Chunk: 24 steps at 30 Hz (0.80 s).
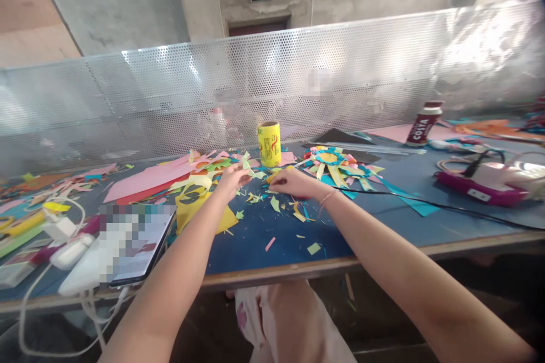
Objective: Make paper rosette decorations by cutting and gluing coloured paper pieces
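Observation:
My left hand (232, 178) is stretched out over the blue table (264, 238), fingers pinched on a small pale green paper scrap (246, 164). My right hand (293, 183) lies knuckles up just right of it, fingers curled down among paper scraps; what they grip is hidden. Between the hands lie small green and yellow cuttings (255, 197). A yellow tape roll (269, 144) stands just behind both hands. A paper flower of yellow, blue and pink strips (334, 163) lies to the right of my right hand.
A phone (136, 244) and white chargers with cables (70, 249) lie at the front left. Pink and yellow sheets (149, 178) spread left. A black cable (426, 204), a pink device (481, 187) and a bottle (423, 123) sit right. A perforated metal screen (272, 85) backs the table.

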{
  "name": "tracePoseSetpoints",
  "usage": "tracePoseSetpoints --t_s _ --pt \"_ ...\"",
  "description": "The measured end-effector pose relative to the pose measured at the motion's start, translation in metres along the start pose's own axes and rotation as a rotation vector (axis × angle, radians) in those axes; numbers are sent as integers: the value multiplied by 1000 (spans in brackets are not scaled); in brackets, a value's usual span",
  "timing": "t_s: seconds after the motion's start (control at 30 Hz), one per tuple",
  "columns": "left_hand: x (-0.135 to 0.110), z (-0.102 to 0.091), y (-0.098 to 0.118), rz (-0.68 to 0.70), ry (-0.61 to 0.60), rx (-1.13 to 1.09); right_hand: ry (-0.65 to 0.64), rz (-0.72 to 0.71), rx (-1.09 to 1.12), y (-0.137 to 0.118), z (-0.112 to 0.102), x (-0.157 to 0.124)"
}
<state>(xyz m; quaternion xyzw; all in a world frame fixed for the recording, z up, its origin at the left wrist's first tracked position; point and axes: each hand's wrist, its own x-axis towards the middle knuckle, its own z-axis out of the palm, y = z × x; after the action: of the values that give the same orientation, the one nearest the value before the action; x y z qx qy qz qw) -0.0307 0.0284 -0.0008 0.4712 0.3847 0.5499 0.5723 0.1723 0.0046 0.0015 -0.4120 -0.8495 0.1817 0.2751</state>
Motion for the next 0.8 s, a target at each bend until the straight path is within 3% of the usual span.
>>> tracePoseSetpoints --t_s 0.1,0.17,0.23,0.3,0.4,0.47,0.63,0.8 --pt "0 0 0 15 14 18 348 164 -199 25 -8 0" --pt "0 0 0 36 23 39 401 245 -303 43 -9 -1" --pt "0 0 0 54 36 60 363 237 -337 56 -7 -1" --pt "1 0 0 66 55 81 239 297 -382 58 -5 -1" --pt "2 0 -1 85 69 89 47 419 -525 48 -4 -1" --pt "2 0 -1 94 75 78 -9 455 -596 40 -4 -1" --pt "1 0 -1 93 68 57 -13 432 -682 33 0 0" --pt "6 -4 -5 108 91 28 59 501 -695 29 -1 -1"
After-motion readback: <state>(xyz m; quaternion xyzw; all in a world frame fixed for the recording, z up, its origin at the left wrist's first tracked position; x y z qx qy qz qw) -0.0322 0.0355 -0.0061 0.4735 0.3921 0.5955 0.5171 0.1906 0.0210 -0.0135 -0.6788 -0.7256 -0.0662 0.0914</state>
